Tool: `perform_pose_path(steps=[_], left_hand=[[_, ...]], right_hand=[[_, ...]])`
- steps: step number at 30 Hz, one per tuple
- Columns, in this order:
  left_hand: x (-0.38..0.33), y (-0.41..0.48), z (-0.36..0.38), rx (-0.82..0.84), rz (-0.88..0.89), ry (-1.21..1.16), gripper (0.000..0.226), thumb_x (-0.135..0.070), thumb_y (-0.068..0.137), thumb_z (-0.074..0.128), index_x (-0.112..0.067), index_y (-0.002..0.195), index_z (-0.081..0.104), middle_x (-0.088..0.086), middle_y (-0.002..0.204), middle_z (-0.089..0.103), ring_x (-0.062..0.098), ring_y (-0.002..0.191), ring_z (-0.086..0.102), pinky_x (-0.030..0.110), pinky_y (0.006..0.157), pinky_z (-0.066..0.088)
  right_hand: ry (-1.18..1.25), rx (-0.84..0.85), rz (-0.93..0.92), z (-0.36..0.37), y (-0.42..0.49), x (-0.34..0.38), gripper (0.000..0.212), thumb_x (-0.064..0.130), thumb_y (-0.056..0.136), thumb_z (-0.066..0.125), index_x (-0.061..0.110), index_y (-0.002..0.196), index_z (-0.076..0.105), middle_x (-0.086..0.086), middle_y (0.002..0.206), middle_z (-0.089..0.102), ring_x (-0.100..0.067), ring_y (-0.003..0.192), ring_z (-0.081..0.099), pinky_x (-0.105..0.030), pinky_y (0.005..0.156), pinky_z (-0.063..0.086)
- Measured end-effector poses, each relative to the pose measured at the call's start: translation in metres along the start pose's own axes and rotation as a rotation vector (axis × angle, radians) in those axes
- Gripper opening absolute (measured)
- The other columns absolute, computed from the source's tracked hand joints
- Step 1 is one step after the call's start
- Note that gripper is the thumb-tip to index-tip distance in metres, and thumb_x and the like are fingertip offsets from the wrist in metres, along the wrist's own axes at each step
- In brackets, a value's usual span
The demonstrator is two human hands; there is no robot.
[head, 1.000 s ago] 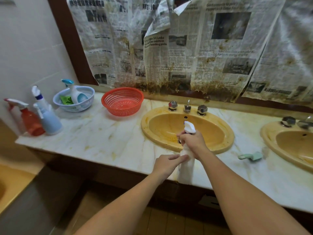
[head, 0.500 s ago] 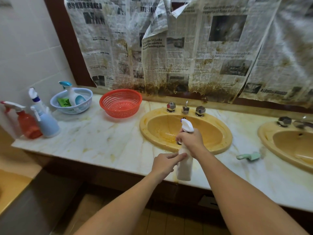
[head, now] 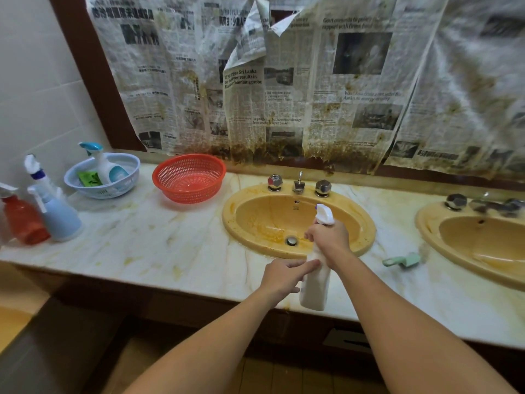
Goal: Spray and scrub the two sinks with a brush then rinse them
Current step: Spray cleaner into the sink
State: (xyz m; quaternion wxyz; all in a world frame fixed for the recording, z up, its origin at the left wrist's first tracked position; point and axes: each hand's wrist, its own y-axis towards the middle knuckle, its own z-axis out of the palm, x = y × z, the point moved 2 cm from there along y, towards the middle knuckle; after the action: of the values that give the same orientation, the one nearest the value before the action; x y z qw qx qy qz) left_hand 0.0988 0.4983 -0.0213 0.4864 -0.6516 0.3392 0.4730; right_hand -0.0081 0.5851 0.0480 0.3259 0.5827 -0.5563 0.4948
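The right hand (head: 329, 237) grips the white bottle (head: 315, 282) by its neck over the near sink (head: 298, 220); the left hand (head: 284, 275) touches the bottle's side with an extended finger. Right of that sink lies the green brush (head: 402, 260). The second sink (head: 480, 240) is cut off. Left of the near sink stand a red basket (head: 189, 177), a blue basket (head: 102, 177) and two sprayers (head: 42, 206). The bottle's trigger is hidden.
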Motion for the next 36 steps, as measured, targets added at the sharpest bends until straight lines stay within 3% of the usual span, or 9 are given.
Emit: perform_pose_path(steps=[4,6,11,17,21,26,31,34,36], left_hand=[[-0.001,0.007,0.010,-0.022,0.005,0.041,0.043,-0.073,0.070,0.075,-0.042,0.100,0.081,-0.023,0.102,0.075,0.001,0.103,0.066,0.032,0.092,0.057],[-0.002,0.008,0.015,-0.022,0.027,0.079,0.038,-0.071,0.075,0.073,-0.043,0.100,0.080,-0.027,0.102,0.074,-0.003,0.103,0.063,0.026,0.091,0.051],[-0.006,0.015,0.034,0.077,0.017,-0.013,0.010,-0.054,0.084,0.077,-0.045,0.088,0.078,-0.025,0.098,0.075,0.000,0.104,0.067,0.035,0.091,0.060],[0.000,0.021,0.047,0.146,-0.013,-0.029,0.057,-0.065,0.070,0.082,-0.030,0.115,0.078,-0.013,0.109,0.076,0.006,0.104,0.070,0.028,0.079,0.062],[0.005,0.024,0.053,0.160,-0.041,-0.025,0.082,-0.073,0.058,0.084,-0.023,0.122,0.075,-0.011,0.118,0.074,0.004,0.101,0.072,0.028,0.077,0.062],[0.010,0.026,0.062,0.174,-0.043,-0.024,0.081,-0.068,0.062,0.086,-0.018,0.125,0.073,-0.015,0.126,0.068,0.006,0.106,0.070,0.026,0.076,0.061],[0.009,0.029,0.074,0.220,-0.041,-0.010,0.073,-0.065,0.066,0.085,-0.020,0.122,0.075,-0.014,0.128,0.067,0.006,0.104,0.071,0.030,0.082,0.062],[0.012,0.027,0.085,0.248,-0.049,0.004,0.079,-0.068,0.061,0.085,-0.020,0.122,0.075,-0.012,0.127,0.069,0.007,0.105,0.071,0.031,0.082,0.063],[0.014,0.026,0.092,0.261,-0.058,-0.001,0.078,-0.066,0.062,0.086,-0.020,0.123,0.075,-0.011,0.127,0.068,0.009,0.109,0.069,0.032,0.084,0.063]], right_hand=[[0.032,-0.069,-0.015,-0.010,0.000,0.000,0.014,0.003,0.069,0.062,0.017,0.071,0.061,0.004,0.073,0.070,-0.020,0.076,0.063,-0.034,0.068,0.049],[0.022,-0.105,-0.011,-0.017,0.000,-0.002,0.013,0.003,0.070,0.062,0.016,0.069,0.060,0.004,0.069,0.066,-0.019,0.070,0.058,-0.032,0.062,0.044],[0.064,-0.211,0.017,-0.036,0.003,-0.007,0.013,0.004,0.070,0.063,0.016,0.069,0.060,0.000,0.066,0.058,-0.020,0.063,0.049,-0.030,0.058,0.038],[0.057,-0.146,0.062,-0.051,0.007,-0.018,0.010,0.009,0.053,0.059,0.017,0.056,0.054,-0.002,0.062,0.058,-0.022,0.064,0.050,-0.033,0.061,0.039],[0.036,-0.129,0.055,-0.057,0.008,-0.023,0.012,0.002,0.066,0.060,0.013,0.065,0.061,0.004,0.074,0.071,-0.019,0.073,0.061,-0.032,0.067,0.045],[0.001,-0.240,0.119,-0.067,0.008,-0.036,0.012,0.003,0.065,0.062,0.013,0.068,0.056,-0.004,0.065,0.055,-0.024,0.065,0.046,-0.032,0.060,0.037],[0.088,-0.304,0.111,-0.082,0.008,-0.048,0.019,0.007,0.068,0.057,0.006,0.084,0.065,-0.006,0.089,0.073,-0.025,0.083,0.062,-0.032,0.068,0.046],[0.071,-0.332,0.139,-0.093,0.008,-0.054,0.004,0.008,0.066,0.057,0.008,0.070,0.057,-0.008,0.070,0.062,-0.025,0.067,0.051,-0.031,0.060,0.040],[0.046,-0.359,0.174,-0.099,0.006,-0.057,0.008,0.006,0.067,0.055,0.013,0.065,0.053,-0.004,0.062,0.051,-0.023,0.061,0.042,-0.030,0.055,0.035]])
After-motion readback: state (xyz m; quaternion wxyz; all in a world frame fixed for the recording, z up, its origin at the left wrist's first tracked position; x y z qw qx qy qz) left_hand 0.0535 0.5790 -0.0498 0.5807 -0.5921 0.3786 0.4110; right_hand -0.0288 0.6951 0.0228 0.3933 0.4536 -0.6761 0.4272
